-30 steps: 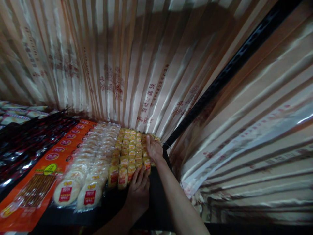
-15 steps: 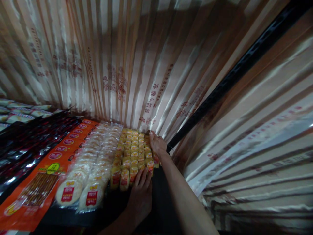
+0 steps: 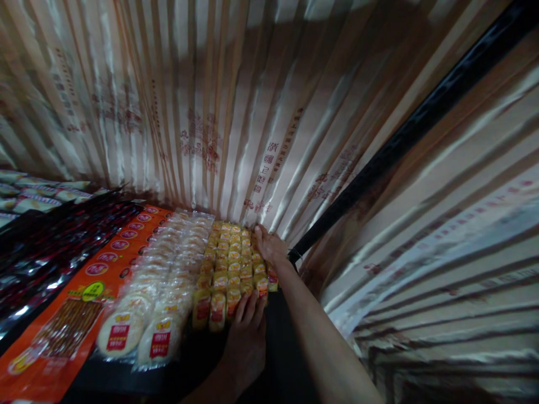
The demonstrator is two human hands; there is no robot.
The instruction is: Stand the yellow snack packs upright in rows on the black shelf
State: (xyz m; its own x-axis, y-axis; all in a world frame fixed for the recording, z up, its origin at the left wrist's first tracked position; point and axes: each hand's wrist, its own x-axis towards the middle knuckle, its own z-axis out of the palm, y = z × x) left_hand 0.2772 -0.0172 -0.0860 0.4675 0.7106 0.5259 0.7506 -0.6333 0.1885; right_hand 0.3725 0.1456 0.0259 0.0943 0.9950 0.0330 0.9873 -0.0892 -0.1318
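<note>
Rows of small yellow-wrapped snack packs [image 3: 227, 261] stand close together on the dark shelf. My left hand [image 3: 246, 342] is at their near edge, its fingers stretched out and resting against the front packs. At the far right corner my right hand [image 3: 272, 247] lies against the side of the rows, thumb extended; its other fingers are largely hidden. A red and yellow pack [image 3: 273, 278] shows just below the right wrist. Left of the yellow rows lie clear-wrapped round white rice crackers [image 3: 160, 336] in two lines.
An orange snack bag [image 3: 84, 286] printed with brown sticks lies further left. Beyond it are dark red shiny packs [image 3: 54, 252] and white-green packs [image 3: 37, 196]. Pleated printed sheeting [image 3: 236, 112] hangs behind, and a black slotted post [image 3: 400, 146] slants across the right.
The view has shifted slightly, so the goods appear a little to the right. Both hands stay at the yellow packs, with barely any movement against them.
</note>
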